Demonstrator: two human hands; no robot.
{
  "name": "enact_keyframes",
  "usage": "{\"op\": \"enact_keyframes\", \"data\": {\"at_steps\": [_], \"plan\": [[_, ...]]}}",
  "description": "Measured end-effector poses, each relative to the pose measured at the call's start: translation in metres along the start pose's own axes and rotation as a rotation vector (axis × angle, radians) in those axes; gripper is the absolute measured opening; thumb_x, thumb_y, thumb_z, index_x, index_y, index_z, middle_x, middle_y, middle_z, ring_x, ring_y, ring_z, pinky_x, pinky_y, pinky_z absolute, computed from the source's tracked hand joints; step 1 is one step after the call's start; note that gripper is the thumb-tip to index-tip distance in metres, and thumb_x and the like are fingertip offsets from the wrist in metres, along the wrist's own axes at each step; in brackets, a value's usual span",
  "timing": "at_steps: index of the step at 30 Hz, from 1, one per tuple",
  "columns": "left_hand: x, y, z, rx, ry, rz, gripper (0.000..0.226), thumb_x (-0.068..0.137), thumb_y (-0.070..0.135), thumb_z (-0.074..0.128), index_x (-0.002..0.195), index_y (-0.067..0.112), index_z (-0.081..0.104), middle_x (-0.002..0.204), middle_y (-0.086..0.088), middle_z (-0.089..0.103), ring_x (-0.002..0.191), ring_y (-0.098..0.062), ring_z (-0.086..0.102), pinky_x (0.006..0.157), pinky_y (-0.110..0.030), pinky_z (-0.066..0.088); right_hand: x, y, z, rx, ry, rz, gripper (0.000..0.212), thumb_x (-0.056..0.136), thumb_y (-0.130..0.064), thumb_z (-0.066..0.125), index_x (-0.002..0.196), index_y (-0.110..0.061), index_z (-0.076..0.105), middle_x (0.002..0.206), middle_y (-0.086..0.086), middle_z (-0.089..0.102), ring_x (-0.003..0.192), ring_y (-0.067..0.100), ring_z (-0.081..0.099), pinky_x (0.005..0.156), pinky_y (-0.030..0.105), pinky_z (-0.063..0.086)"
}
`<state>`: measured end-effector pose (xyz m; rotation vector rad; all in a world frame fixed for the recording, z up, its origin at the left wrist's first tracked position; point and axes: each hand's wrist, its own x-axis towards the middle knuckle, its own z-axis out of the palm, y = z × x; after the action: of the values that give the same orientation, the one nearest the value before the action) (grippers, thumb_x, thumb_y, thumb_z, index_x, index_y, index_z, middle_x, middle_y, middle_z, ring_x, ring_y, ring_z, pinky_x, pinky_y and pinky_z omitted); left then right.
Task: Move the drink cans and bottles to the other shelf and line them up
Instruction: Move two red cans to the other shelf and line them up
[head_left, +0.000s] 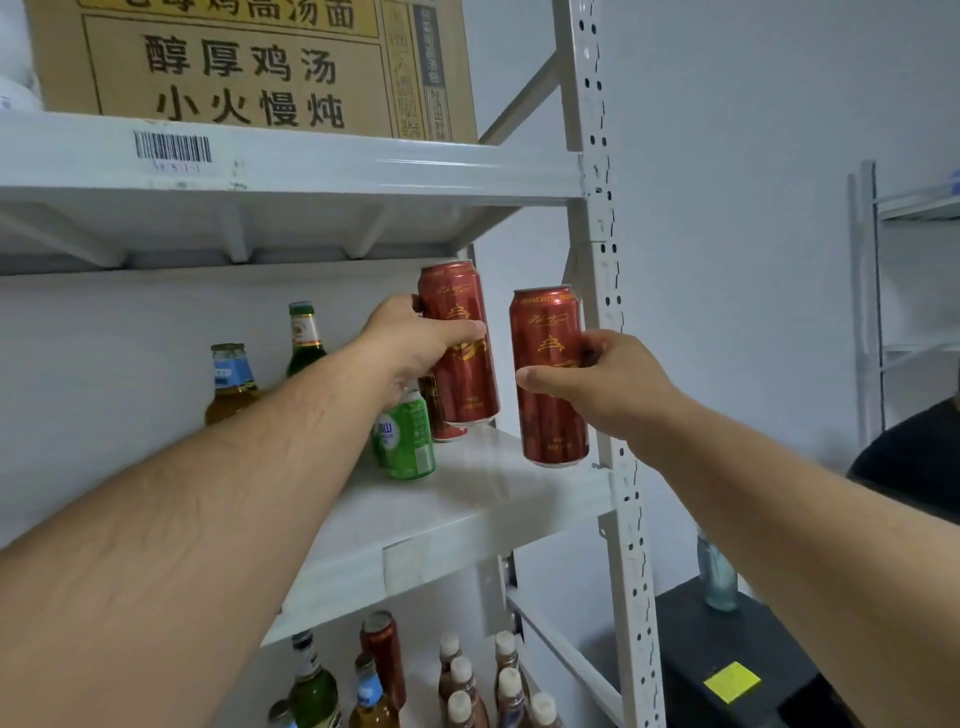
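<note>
Left hand: the left hand (415, 338) is wrapped around a tall red can (460, 343), thumb across its front, holding it clear above the middle shelf (467, 499), slightly tilted.
Right hand: the right hand (597, 379) grips a second red can (549, 374) of the same design around its middle, in the air just right of the first, near the shelf's right front corner; the two cans are close but apart.
Middle shelf: a green can (408, 441) stands under the left wrist, with another red can (448, 431) partly hidden behind it. Further left stand a clear bottle with a blue label (231, 382) and a green bottle (305, 340), partly covered by the left forearm.
Lower shelf: a green bottle, an amber bottle with a blue neck label, a dark red can (383, 657) and a cluster of brown bottles with pale caps (485, 686) stand together.
Top shelf: a cardboard box (249, 62) printed with Chinese characters; a barcode sticker (172, 148) sits on the shelf edge beneath it.
Right side: a perforated metal upright (608, 260), a black box with a yellow note (732, 680) and a pale glass bottle (719, 577) on it.
</note>
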<state>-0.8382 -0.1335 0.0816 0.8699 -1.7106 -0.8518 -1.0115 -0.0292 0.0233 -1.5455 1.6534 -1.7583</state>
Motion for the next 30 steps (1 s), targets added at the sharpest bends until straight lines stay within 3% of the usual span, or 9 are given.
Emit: {"op": "enact_keyframes", "data": {"at_steps": [5, 11, 18, 24, 27, 30], "plan": [[0.024, -0.014, -0.004, 0.008, -0.032, -0.015, 0.035, 0.074, 0.019, 0.089, 0.104, 0.019, 0.07, 0.096, -0.008, 0.079, 0.084, -0.025, 0.078, 0.081, -0.042, 0.063, 0.008, 0.004, 0.02, 0.008, 0.022, 0.012, 0.045, 0.074, -0.037, 0.09, 0.113, -0.025, 0.07, 0.097, -0.006, 0.074, 0.086, 0.009, 0.071, 0.066, 0.022, 0.052], [0.048, -0.024, -0.002, 0.042, -0.034, -0.047, 0.04, 0.071, 0.018, 0.09, 0.106, 0.016, 0.072, 0.093, -0.008, 0.08, 0.073, -0.021, 0.079, 0.058, -0.03, 0.06, 0.025, 0.009, 0.035, 0.0, -0.006, 0.012, 0.042, 0.075, -0.034, 0.091, 0.11, -0.024, 0.071, 0.096, -0.005, 0.075, 0.086, 0.009, 0.072, 0.066, 0.021, 0.053], [0.075, -0.029, 0.008, 0.127, -0.037, -0.066, 0.049, 0.069, 0.019, 0.091, 0.112, 0.018, 0.067, 0.1, -0.006, 0.077, 0.09, -0.023, 0.075, 0.077, -0.037, 0.062, 0.056, 0.024, 0.046, -0.007, -0.031, 0.02, 0.052, 0.073, -0.038, 0.091, 0.118, -0.024, 0.069, 0.104, -0.004, 0.073, 0.096, 0.017, 0.072, 0.092, 0.042, 0.059], [0.097, -0.039, 0.018, 0.208, -0.034, -0.089, 0.056, 0.069, 0.019, 0.091, 0.116, 0.019, 0.061, 0.106, -0.006, 0.073, 0.095, -0.024, 0.071, 0.089, -0.044, 0.06, 0.081, 0.045, 0.05, 0.024, -0.067, 0.034, 0.051, 0.072, -0.037, 0.092, 0.116, -0.024, 0.069, 0.102, -0.004, 0.074, 0.095, 0.019, 0.073, 0.093, 0.046, 0.059], [0.109, -0.042, 0.023, 0.27, -0.008, -0.076, 0.069, 0.064, 0.021, 0.094, 0.12, 0.023, 0.054, 0.107, -0.004, 0.071, 0.095, -0.024, 0.071, 0.089, -0.045, 0.061, 0.093, 0.056, 0.052, 0.036, -0.079, 0.042, 0.052, 0.068, -0.04, 0.092, 0.113, -0.025, 0.07, 0.1, -0.004, 0.075, 0.093, 0.018, 0.074, 0.091, 0.046, 0.061], [0.116, -0.045, 0.026, 0.351, -0.014, -0.062, 0.077, 0.061, 0.025, 0.096, 0.123, 0.027, 0.049, 0.107, -0.001, 0.07, 0.093, -0.019, 0.07, 0.081, -0.038, 0.061, 0.103, 0.065, 0.057, 0.049, -0.077, 0.048, 0.056, 0.06, -0.046, 0.091, 0.109, -0.027, 0.072, 0.098, -0.005, 0.076, 0.09, 0.018, 0.075, 0.087, 0.045, 0.062]]}}
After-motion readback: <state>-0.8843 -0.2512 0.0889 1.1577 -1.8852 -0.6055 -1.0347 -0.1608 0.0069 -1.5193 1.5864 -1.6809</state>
